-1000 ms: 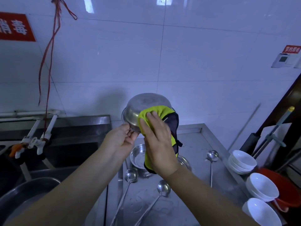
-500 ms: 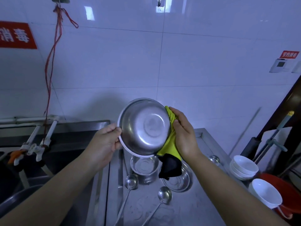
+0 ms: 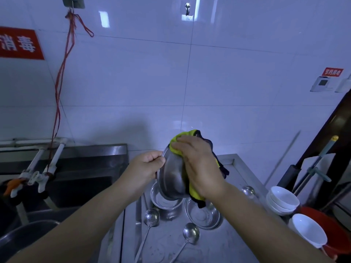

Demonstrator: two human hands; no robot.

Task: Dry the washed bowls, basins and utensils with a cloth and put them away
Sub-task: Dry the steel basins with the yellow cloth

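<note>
dim bluish light, tile glare, fisheye edges

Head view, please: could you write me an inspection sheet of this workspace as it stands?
Surface: steel counter, with a sink on its left.
Job's things: steel bowl held tilted above the counter, yellow cloth over its outside. Two basins and three ladles lie on the counter. White bowls are stacked at the right edge.
Clutter: red tub behind the nearest white bowl.
Hands: left hand grips the bowl's rim. Right hand presses the cloth onto the bowl.
Cables: red string hangs from a hook down to the taps.
Surroundings: white tiled wall with a red sign.
</note>
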